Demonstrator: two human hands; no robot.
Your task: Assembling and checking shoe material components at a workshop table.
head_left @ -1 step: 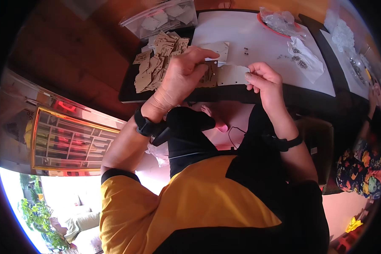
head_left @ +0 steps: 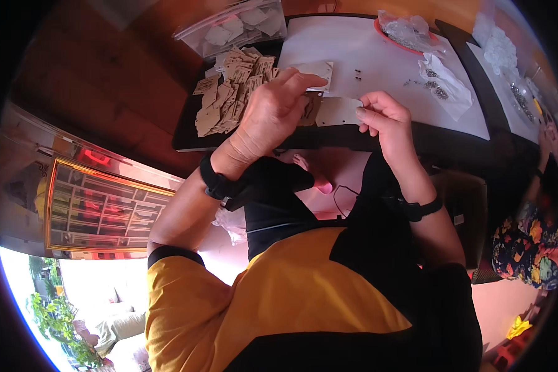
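Note:
My left hand [head_left: 279, 105] is closed over a brown printed card [head_left: 312, 111] with small holes; its index finger reaches out above the card. The fingers cover much of that card. Against its right side is a white card [head_left: 340, 111], pinched at the right edge by the thumb and fingers of my right hand [head_left: 385, 116]. The two cards meet or overlap; which, I cannot tell. Just beyond them another white card [head_left: 322, 72] lies on the white table top. Two pairs of tiny dark pieces [head_left: 358, 75] sit to its right.
A heap of brown cards [head_left: 232, 93] lies at the left, below a clear zip bag [head_left: 229, 31] of white cards. Farther right are a red dish [head_left: 394, 42] with a plastic bag and white paper [head_left: 457, 105] with small metal pieces. A person's hand [head_left: 550, 139] shows far right.
My left hand has shifted slightly to the right, covering more of the brown card. The right hand keeps its pinch on the white card.

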